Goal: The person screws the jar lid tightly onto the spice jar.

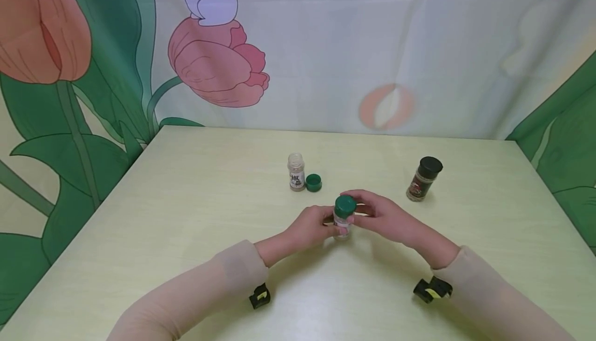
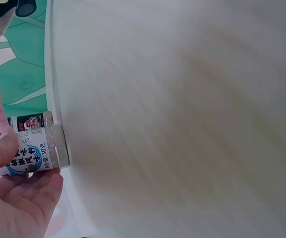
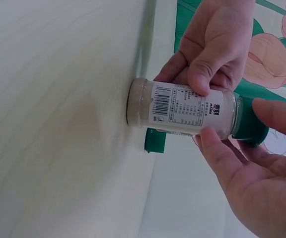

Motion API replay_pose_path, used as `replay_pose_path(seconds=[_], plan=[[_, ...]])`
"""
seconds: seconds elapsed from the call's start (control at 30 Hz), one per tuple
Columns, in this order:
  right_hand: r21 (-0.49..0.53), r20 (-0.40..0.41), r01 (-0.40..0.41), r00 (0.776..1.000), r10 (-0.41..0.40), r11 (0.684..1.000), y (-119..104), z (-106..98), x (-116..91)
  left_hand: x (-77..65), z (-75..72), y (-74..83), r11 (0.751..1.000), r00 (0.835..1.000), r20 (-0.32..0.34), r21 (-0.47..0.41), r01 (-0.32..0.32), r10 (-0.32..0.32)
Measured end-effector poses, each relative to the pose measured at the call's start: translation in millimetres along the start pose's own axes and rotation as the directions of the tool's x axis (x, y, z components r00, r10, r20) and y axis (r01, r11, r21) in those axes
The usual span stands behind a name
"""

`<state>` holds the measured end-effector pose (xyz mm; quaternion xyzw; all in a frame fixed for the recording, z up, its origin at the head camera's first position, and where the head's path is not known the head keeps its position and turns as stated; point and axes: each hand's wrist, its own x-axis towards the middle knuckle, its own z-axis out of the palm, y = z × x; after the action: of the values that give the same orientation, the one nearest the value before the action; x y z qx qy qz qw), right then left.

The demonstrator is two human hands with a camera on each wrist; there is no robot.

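A small clear spice jar with a white printed label and a green lid stands upright on the table in front of me. My left hand grips the jar's body low down, thumb across the label. From the other side, my right hand has thumb and fingers around the green lid, with one fingertip against the jar body in the right wrist view. In the left wrist view the jar's base is at the tabletop, and the lid is out of sight there.
Behind the hands stands an uncapped spice jar, a loose green cap lying beside it. A black-capped spice jar stands farther right. The pale table ends at a printed curtain.
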<state>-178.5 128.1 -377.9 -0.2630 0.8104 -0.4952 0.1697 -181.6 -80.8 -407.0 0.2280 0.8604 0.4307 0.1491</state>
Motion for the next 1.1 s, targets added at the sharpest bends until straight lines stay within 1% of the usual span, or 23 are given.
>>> replay_pose_path(seconds=[0.17,0.4,0.7,0.9,1.1], plan=[[-0.017,-0.034,0.015,0.999,-0.015,1.0,2.2,2.3,0.4,-0.4,-0.1,0.8,1.0,1.0,-0.005,0.005,-0.004,0.004],[-0.008,-0.092,-0.004,0.996,0.004,1.0,4.9,6.2,1.4,0.2,-0.6,1.2,1.0,1.0,0.006,0.003,0.004,-0.004],[-0.035,-0.143,-0.039,0.989,0.033,0.999,4.8,8.2,3.4,1.3,-1.1,1.6,1.0,1.0,0.014,0.007,0.008,-0.008],[-0.019,-0.136,-0.07,0.988,0.067,0.997,2.9,7.0,5.0,0.2,-2.0,3.9,1.0,1.0,0.012,0.023,0.011,-0.011],[-0.024,-0.113,-0.053,0.992,0.05,0.998,-0.8,5.9,4.8,-1.2,-2.5,5.0,1.0,1.0,0.01,0.028,0.012,-0.012]])
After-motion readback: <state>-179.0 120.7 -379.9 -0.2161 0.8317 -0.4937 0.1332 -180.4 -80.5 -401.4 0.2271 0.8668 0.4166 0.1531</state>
